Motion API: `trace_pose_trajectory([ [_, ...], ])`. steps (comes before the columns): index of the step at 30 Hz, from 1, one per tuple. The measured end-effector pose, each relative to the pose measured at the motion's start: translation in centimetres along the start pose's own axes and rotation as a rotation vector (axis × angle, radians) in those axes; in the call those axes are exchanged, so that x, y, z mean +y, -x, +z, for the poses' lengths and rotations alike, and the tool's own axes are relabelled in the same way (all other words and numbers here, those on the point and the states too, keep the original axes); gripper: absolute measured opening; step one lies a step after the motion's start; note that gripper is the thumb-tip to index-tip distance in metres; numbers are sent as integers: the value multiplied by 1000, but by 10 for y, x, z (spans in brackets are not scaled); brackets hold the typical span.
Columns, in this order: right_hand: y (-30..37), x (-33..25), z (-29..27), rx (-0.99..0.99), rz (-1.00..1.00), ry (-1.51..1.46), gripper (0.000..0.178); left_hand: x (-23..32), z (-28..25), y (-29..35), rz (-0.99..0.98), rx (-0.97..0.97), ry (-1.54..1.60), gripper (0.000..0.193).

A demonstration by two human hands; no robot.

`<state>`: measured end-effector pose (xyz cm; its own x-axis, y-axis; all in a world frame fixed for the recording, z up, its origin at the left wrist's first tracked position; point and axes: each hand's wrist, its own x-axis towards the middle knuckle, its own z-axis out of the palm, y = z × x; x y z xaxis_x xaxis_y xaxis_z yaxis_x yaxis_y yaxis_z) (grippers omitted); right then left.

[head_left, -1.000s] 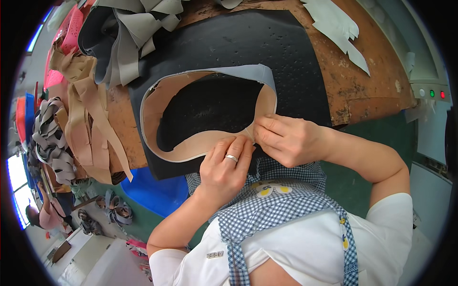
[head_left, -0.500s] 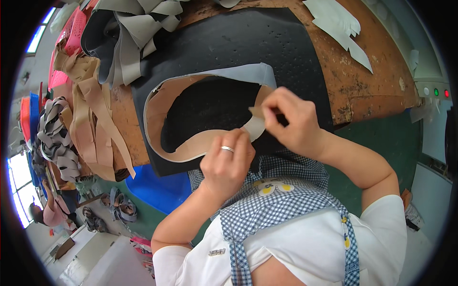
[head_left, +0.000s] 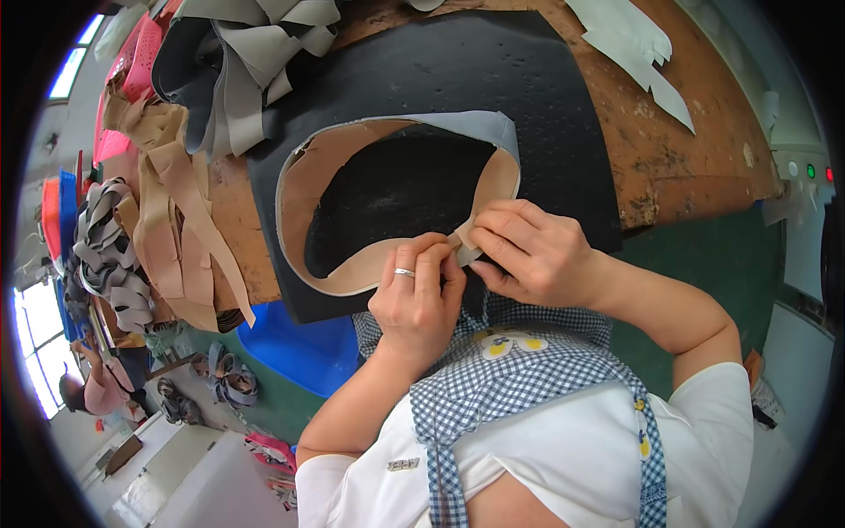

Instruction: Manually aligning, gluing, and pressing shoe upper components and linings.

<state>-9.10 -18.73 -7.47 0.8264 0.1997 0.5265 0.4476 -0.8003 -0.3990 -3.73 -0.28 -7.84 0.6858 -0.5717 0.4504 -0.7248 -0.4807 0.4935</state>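
A long leather strip (head_left: 301, 198), tan on its inner face and grey outside, stands on edge in a loop on a black mat (head_left: 559, 123). At the near side of this loop, my left hand (head_left: 414, 295) pinches the strip between thumb and fingertips. Close to its right, my right hand (head_left: 546, 260) has thumb and fingers closed on the strip too, where a small light flap shows between the hands. The fingers partly cover the spot where the strip's parts meet.
The mat lies on a worn wooden table (head_left: 647, 132). Grey strips (head_left: 246, 75) are heaped at the far left, with tan strips (head_left: 180, 229) hanging nearby. A white scrap (head_left: 629, 44) lies far right. Below the table's left edge is a blue plastic thing (head_left: 299, 348). Another person (head_left: 101, 387) is distant left.
My right hand has come down and left, close beside my left hand. The strip's light part between the hands is now mostly covered, and the loop's right side shows more tan.
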Motion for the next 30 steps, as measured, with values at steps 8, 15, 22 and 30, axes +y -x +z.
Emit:
trace_pose_trajectory([
  [8,2,-1,10,49,-74,201,25,0,-7,5,-619,209,474,8],
  [15,-7,-3,1,23,146,-22,24,9,-5,13,-321,103,328,39],
  [22,-3,-3,8,36,52,77,24,4,-4,12,-164,69,133,31],
  [30,2,-3,8,2,-106,175,28,-1,-2,11,45,61,-89,36],
])
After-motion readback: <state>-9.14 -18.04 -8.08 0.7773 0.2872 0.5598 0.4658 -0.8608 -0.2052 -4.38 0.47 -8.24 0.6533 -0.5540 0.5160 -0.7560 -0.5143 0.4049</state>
